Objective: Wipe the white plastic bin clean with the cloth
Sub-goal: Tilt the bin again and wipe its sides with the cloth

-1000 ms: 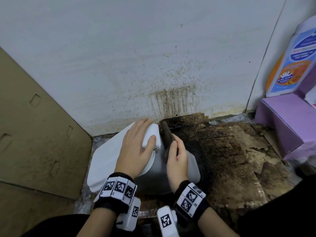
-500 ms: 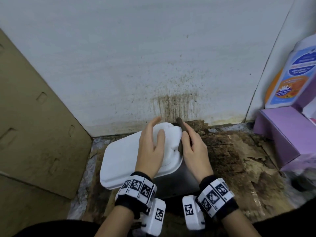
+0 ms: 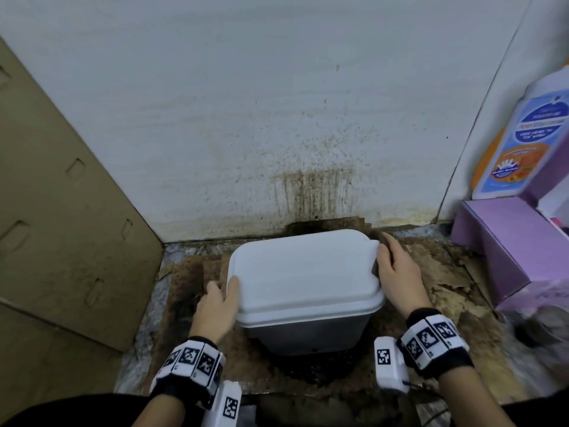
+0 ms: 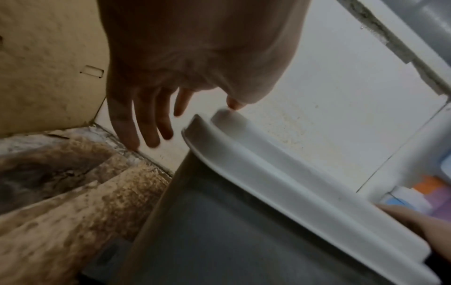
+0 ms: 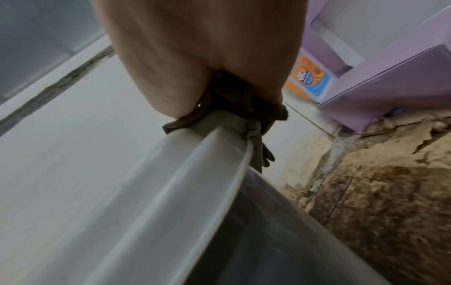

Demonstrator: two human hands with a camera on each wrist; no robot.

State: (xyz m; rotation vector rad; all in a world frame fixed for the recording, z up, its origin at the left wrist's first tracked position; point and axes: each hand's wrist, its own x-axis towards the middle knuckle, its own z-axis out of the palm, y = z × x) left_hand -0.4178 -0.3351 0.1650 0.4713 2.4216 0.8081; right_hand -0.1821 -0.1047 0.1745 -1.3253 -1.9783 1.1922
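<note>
The right hand [image 3: 397, 275] pinches the dark cloth [image 5: 234, 108] against the right end of the white plastic bin [image 3: 303, 272], at the lid's rim. The left hand [image 3: 217, 306] lies relaxed at the left end, thumb on the lid edge, its fingers [image 4: 146, 123] straight and clear of the wall. A second ago both hands worked one corner of a tilted bin; now it stands upright and level on the stained floor [image 3: 431, 303], a hand at each end. That suggests the corner is done and the lid rim is next. Close behind is the spattered wall [image 3: 308, 186], a cardboard sheet [image 3: 70, 211] stands left, and a purple box [image 3: 508, 241] with a bottle [image 3: 523, 137] stands right, leaving little room to turn the bin.
</note>
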